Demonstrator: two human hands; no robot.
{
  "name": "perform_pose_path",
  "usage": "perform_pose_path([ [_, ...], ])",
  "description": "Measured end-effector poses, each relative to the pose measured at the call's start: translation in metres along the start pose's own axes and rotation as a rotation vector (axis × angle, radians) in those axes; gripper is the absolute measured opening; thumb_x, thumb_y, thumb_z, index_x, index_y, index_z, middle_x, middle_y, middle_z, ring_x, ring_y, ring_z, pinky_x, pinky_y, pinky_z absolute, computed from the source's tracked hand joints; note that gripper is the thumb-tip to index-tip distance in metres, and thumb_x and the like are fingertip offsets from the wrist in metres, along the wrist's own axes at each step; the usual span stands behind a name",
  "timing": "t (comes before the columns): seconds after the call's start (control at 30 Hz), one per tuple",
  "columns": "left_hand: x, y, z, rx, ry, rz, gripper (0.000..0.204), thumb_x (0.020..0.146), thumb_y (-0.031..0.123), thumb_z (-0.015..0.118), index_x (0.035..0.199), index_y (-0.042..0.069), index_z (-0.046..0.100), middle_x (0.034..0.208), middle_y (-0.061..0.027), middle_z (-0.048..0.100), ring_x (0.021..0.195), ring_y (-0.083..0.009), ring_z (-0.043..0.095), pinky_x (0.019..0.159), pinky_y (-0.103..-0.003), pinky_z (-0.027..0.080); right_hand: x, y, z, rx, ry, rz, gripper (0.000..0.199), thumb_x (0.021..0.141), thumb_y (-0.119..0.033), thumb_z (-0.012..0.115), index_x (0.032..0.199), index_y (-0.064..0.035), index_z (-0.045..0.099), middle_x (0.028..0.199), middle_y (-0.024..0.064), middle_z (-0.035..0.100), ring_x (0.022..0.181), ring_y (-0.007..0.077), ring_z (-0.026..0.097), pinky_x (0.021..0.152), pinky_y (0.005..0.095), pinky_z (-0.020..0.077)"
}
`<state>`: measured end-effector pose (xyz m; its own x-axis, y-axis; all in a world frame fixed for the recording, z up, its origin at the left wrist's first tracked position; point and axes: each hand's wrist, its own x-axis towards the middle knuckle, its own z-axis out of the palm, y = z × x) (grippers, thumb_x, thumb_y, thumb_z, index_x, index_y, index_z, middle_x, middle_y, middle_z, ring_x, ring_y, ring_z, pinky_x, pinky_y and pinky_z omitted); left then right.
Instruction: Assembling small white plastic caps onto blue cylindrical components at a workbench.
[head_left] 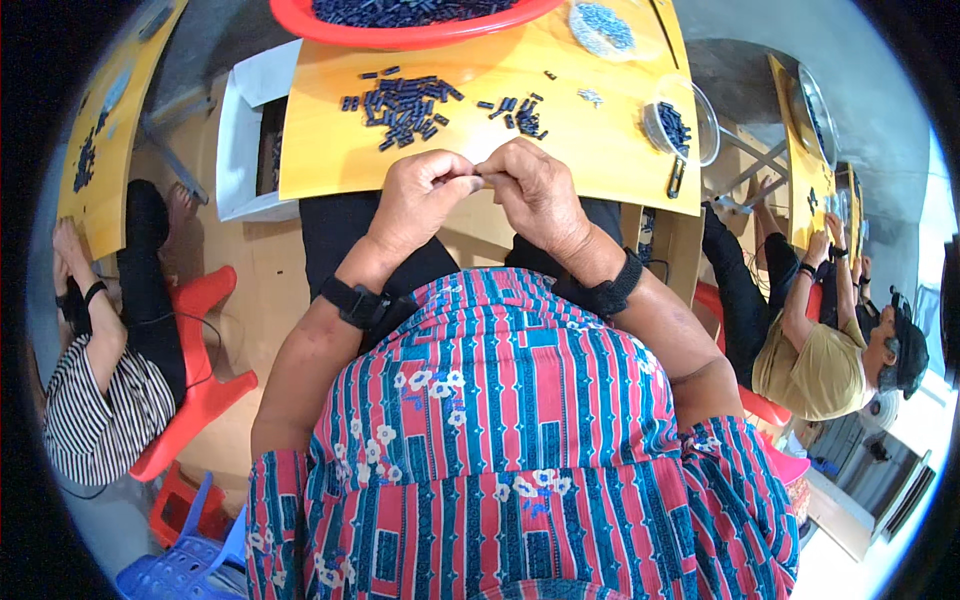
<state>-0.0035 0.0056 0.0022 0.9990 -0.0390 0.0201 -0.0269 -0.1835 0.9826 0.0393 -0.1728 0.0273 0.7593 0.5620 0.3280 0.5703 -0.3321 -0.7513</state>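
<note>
My left hand (425, 195) and my right hand (537, 190) meet above the near edge of the yellow table (330, 165). Thumbs and fingertips of both are pinched together, touching each other. Whatever they grip is too small and too covered by the fingers to name. Just beyond my left hand lies a loose pile of short dark tube-like pieces (405, 106). A smaller group of dark pieces (522, 118) lies beyond my right hand, with a few tiny pale pieces (590, 97) to its right.
A red basin (420, 38) full of dark pieces stands at the back, beside a clear dish of light-blue bits (605, 28). At right sit a clear round tub (712, 130) and a black stick-like item (677, 178). A white box (240, 140) adjoins the left edge. People work at both sides.
</note>
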Motion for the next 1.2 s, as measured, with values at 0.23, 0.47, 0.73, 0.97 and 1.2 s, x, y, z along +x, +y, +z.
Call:
perform_pose_path([
  [0.23, 0.002, 0.003, 0.0, 0.01, -0.062, -0.01, 0.005, 0.086, 0.002, 0.067, 0.087, -0.002, 0.066, 0.077, 0.0012, 0.062, 0.07, -0.0045, 0.053, 0.063, -0.021, 0.044, -0.006, 0.003, -0.01, 0.097, -0.027, 0.057, 0.015, 0.078, 0.004, 0.062, 0.09, -0.0037, 0.064, 0.084, 0.0153, 0.061, 0.079, 0.0335, 0.063, 0.069, 0.0371, 0.0522],
  [0.47, 0.002, 0.013, 0.001, -0.002, -0.047, -0.018, 0.007, 0.085, 0.003, 0.069, 0.09, -0.002, 0.067, 0.078, 0.0011, 0.063, 0.071, -0.0046, 0.055, 0.064, -0.022, 0.046, -0.007, 0.018, -0.026, -0.083, 0.12, 0.157, 0.01, 0.077, -0.003, 0.065, 0.086, -0.0074, 0.067, 0.082, 0.0113, 0.062, 0.067, 0.0284, 0.063, 0.061, 0.0361, 0.0518],
  [0.73, 0.003, 0.01, -0.001, 0.086, -0.073, -0.036, 0.008, 0.084, 0.004, 0.07, 0.09, -0.001, 0.067, 0.079, 0.0011, 0.064, 0.071, -0.0043, 0.056, 0.066, -0.021, 0.047, -0.001, 0.048, -0.04, -0.329, 0.151, 0.135, 0.016, 0.078, -0.002, 0.067, 0.094, -0.0055, 0.07, 0.091, 0.0111, 0.064, 0.075, 0.026, 0.066, 0.067, 0.0332, 0.0537],
  [0.97, 0.003, 0.011, -0.001, 0.049, -0.076, -0.066, 0.008, 0.084, 0.003, 0.07, 0.09, -0.001, 0.067, 0.08, 0.0006, 0.064, 0.072, -0.0042, 0.056, 0.066, -0.021, 0.047, -0.002, 0.048, -0.039, -0.439, 0.095, 0.161, 0.009, 0.08, -0.008, 0.068, 0.088, -0.005, 0.069, 0.091, 0.0117, 0.065, 0.082, 0.0308, 0.066, 0.072, 0.0379, 0.0538],
  [1.2, 0.004, 0.011, -0.001, 0.053, -0.065, -0.046, 0.008, 0.084, 0.004, 0.07, 0.089, -0.001, 0.066, 0.078, 0.0009, 0.063, 0.071, -0.0043, 0.056, 0.066, -0.021, 0.047, -0.011, 0.052, -0.041, -0.618, -0.06, 0.123, 0.01, 0.084, -0.007, 0.062, 0.093, -0.0062, 0.059, 0.09, 0.0127, 0.059, 0.079, 0.0338, 0.063, 0.069, 0.0411, 0.0539],
])
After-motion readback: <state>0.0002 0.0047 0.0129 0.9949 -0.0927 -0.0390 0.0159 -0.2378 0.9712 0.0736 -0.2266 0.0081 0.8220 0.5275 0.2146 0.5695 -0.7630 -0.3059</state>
